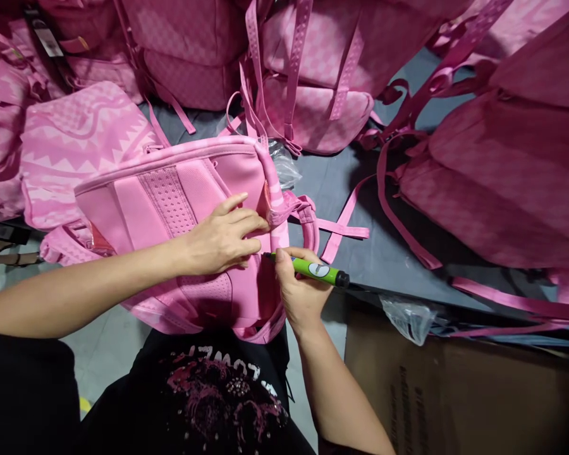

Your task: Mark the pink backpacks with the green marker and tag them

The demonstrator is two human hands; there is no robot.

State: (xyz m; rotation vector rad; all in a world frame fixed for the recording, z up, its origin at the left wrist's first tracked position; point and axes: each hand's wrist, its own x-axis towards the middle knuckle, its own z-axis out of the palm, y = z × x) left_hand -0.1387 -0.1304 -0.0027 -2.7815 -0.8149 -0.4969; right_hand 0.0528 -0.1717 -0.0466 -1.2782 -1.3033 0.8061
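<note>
A pink backpack (246, 170) lies tilted at the table's front edge, its padded back panel with perforated strips facing me. My left hand (227, 237) rests on this panel, thumb and fingers bent against the fabric beside the side seam and partly hiding it. In my right hand (303, 287) is a green marker pen (320, 270) with a black end and a white oval label. Its dark tip points left at the panel near my left thumb. I cannot tell whether the tip touches the fabric. A pink strap loop (308, 221) hangs at the bag's right side.
Several pink checkered backpacks (184, 50) stand along the back and right of the grey table (341, 189). A patterned pink bag (83, 151) lies at left. Loose straps (346, 234) and clear plastic (410, 319) lie near the edge, above a brown cardboard box (436, 392).
</note>
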